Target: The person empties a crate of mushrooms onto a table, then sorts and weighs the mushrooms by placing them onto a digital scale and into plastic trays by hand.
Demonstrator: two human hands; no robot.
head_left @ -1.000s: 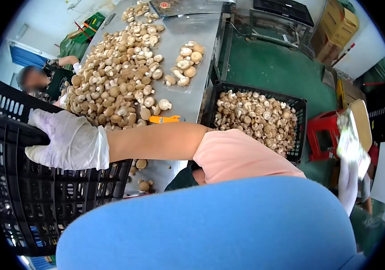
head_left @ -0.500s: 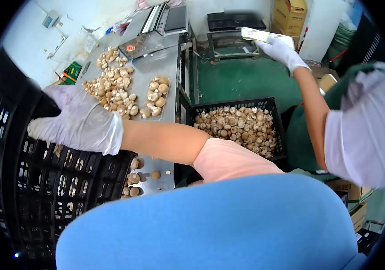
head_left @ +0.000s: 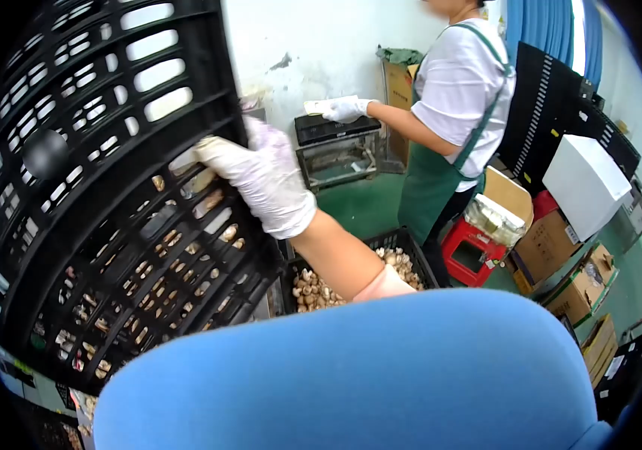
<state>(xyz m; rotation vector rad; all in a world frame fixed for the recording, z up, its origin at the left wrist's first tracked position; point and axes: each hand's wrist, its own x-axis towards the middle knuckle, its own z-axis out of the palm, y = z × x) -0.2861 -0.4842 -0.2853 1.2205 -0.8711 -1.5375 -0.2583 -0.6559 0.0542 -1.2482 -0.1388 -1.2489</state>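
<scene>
My right hand (head_left: pixel 264 180), in a whitish, stained glove, grips the edge of a black slotted plastic crate (head_left: pixel 99 176). Its fingers curl over the rim on the crate's right side. Raised and tilted, the crate fills the left of the view, and pale brown mushrooms show through its openings. My left hand is out of sight. Beneath my forearm stands another black crate (head_left: pixel 285 289) with mushrooms (head_left: pixel 313 292) heaped in it.
A co-worker in a green apron (head_left: pixel 430 191) holds a flat pale packet (head_left: pixel 324 105) in a gloved hand. A red stool (head_left: pixel 475 251), cardboard boxes (head_left: pixel 550 244) and a white box (head_left: pixel 587 184) stand at right. Blue material (head_left: pixel 351 367) covers the bottom.
The view has swung up and rightward, bringing the co-worker's upper body in. My right hand has raised the crate, which now hides the steel table and its mushrooms.
</scene>
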